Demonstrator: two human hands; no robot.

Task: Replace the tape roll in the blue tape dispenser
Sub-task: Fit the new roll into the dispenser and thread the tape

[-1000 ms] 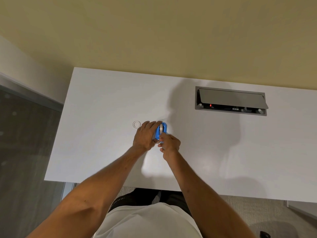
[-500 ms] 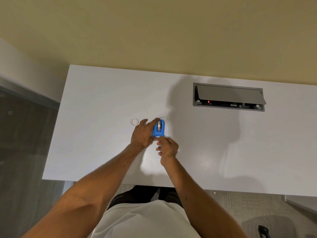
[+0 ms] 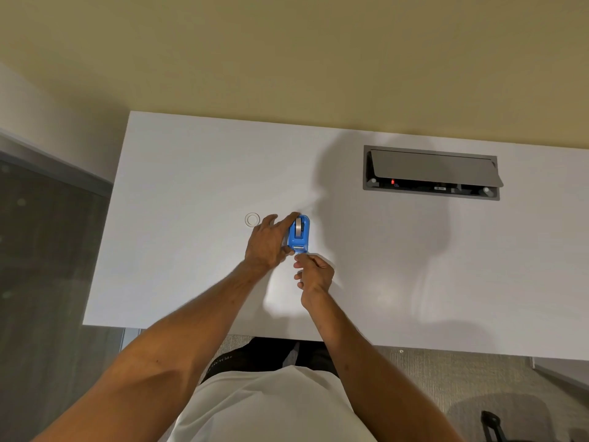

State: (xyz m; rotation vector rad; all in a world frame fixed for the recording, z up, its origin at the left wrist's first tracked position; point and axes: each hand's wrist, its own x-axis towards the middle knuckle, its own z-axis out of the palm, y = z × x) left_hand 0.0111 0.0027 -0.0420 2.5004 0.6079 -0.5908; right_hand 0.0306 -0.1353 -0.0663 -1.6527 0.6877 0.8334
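Fingers of the left hand (image 3: 266, 244): spread along the left side of the blue tape dispenser (image 3: 298, 235), the forefinger stretched to its far top edge and the thumb low at its near corner, so the hand clamps the body from the side.
Fingers of the right hand (image 3: 314, 272): curled together, thumb and forefinger tips pinched just below the dispenser's near end, at the cutter; whether a strip of tape lies between them is too small to tell.
Blue tape dispenser: stands on the white desk (image 3: 197, 186), left of middle, its long axis running away from the person, cutter end nearest them.
Tape roll (image 3: 298, 227): a grey band seated in the dispenser's far half, seen edge-on.
Spare ring (image 3: 252, 219): a small pale ring lying flat on the desk just left of the left hand, apart from the dispenser.
Cable box (image 3: 431, 172): a grey recessed hatch in the desk, well to the right, lid tilted open, a red light inside.
Person: white shirt and both bare forearms reaching from the near edge.
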